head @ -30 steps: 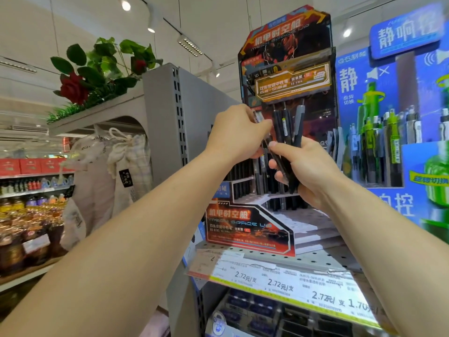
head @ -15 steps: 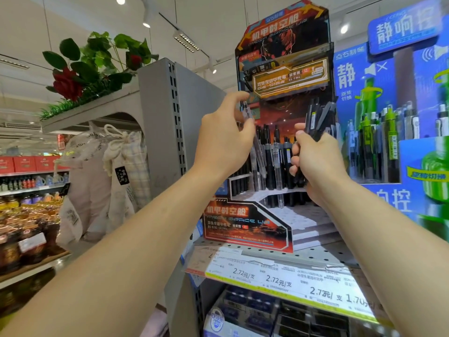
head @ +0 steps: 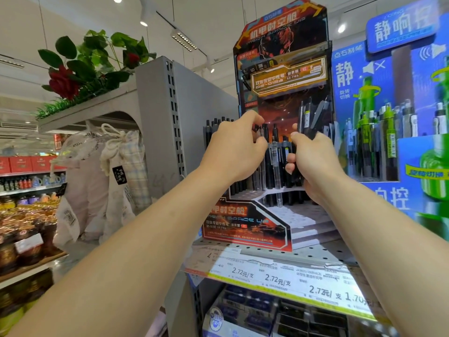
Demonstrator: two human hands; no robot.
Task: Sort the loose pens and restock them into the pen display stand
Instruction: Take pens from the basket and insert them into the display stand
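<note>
The left hand (head: 234,148) hides its pinch at a pen top; the right hand (head: 309,161) clenches a pen bundle (head: 309,117) mid-frame before the pen display stand (head: 245,224).

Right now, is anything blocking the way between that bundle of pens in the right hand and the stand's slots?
Nothing separate blocks it. The right hand holds the bundle of pens right at the pen display stand. The pens already standing crowd the row there; lower steps look open.

We see two bare forearms, no sleeves in view up to the frame edge. Left hand (head: 234,152) and right hand (head: 313,161): bare too, fingernails short and unpainted where visible.
</note>
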